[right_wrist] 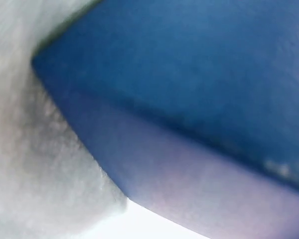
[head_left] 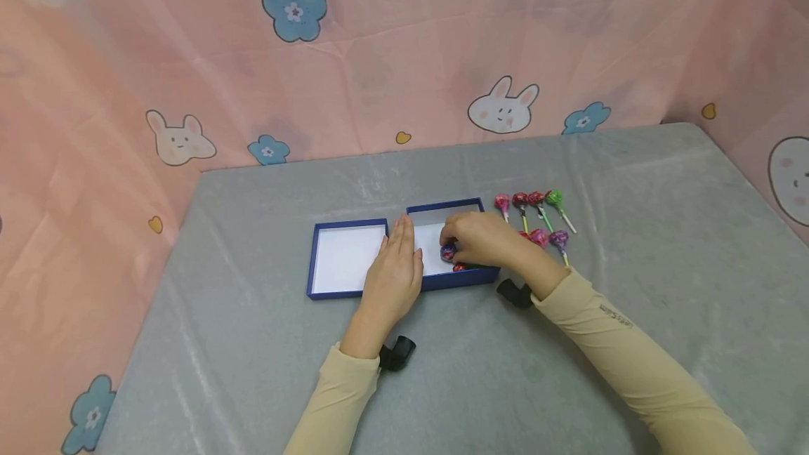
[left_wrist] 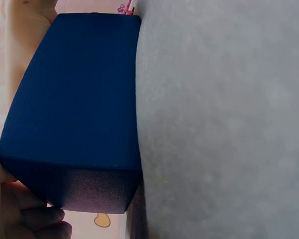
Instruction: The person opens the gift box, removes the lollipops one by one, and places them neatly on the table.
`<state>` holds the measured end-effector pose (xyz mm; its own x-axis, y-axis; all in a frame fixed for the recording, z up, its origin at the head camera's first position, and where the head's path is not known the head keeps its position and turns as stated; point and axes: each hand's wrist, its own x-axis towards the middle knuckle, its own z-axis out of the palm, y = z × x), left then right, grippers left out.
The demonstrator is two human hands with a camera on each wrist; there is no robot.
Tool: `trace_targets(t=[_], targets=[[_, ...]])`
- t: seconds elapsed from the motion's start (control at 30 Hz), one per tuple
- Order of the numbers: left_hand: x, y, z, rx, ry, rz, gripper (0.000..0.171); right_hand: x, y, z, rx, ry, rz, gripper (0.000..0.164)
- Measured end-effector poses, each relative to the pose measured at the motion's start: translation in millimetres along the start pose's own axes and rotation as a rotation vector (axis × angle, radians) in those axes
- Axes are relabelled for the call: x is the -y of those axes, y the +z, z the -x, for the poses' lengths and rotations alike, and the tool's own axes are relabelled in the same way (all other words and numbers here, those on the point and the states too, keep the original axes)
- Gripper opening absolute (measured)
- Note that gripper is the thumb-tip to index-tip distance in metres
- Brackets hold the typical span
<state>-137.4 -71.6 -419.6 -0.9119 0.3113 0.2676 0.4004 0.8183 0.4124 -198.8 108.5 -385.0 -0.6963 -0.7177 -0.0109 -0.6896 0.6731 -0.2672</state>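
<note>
A blue box (head_left: 458,279) with a white inside lies right of the middle in the head view. Its outer wall (left_wrist: 74,94) fills much of the left wrist view, and a blurred corner (right_wrist: 154,114) of blue cardboard fills the right wrist view. Over the box's left edge lies my left hand (head_left: 393,274), fingers straight. My right hand (head_left: 483,236) reaches into the box and pinches a purple-wrapped lollipop (head_left: 448,252). Beneath that hand, a red-wrapped lollipop (head_left: 459,267) shows by the front wall; the sticks are mostly hidden.
A shallow blue lid (head_left: 347,258), white inside, lies left of the box. Several lollipops lie in two rows to the right, among them a green one (head_left: 554,197) and a purple one (head_left: 559,238). Grey cloth (head_left: 253,371) covers the table; a pink curtain (head_left: 392,55) hangs behind.
</note>
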Motion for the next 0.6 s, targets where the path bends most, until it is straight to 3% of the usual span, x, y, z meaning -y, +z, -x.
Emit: trace_targets(t=[0.37, 0.6], targets=[[0.0, -0.6, 0.1, 0.010, -0.007, 0.010, 0.051, 0.7, 2.7, 1.3, -0.038, 0.022, 0.004, 0.018], [-0.5, -1.0, -0.3, 0.012, -0.007, 0.008, 0.051, -0.5, 4.4, 4.4, -0.114, 0.039, -0.124, 0.019]])
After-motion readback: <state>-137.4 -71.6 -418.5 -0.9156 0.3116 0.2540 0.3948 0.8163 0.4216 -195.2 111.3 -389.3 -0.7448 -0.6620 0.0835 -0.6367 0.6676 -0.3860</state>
